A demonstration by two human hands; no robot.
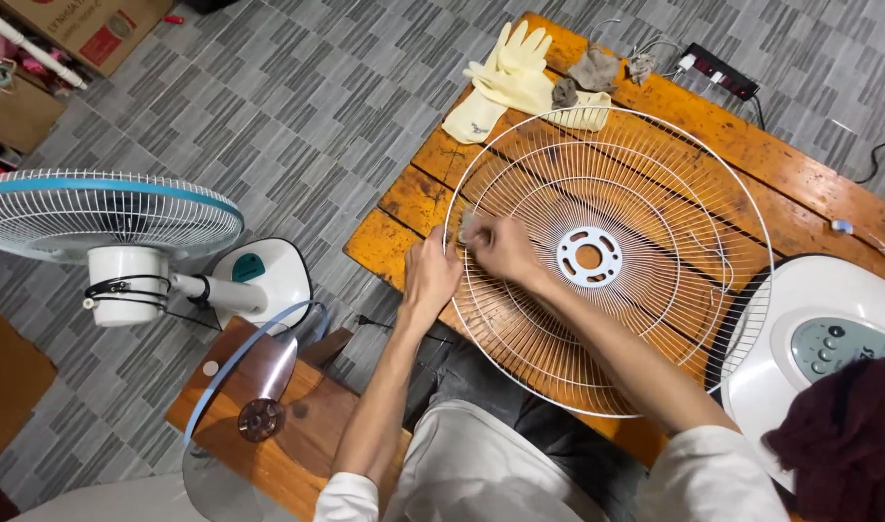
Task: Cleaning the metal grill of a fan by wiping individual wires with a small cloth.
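Observation:
A white wire fan grille (655, 174) lies flat on an orange wooden table (800, 184). My left hand (429, 273) grips the grille's near-left rim. My right hand (500, 247) rests on the wires just inside that rim, fingers closed on a small greyish wad (468, 228), seemingly a rag. At the centre of the grille is a white ring-shaped hub (588, 256) with holes.
Pale rubber gloves (505, 77), grey dust clumps (594, 70) and a power strip (718, 70) lie at the table's far end. A white fan base (819, 338) sits at right. At left stand a second fan (114, 227) and a clear fan blade (254, 406) on a wooden stool.

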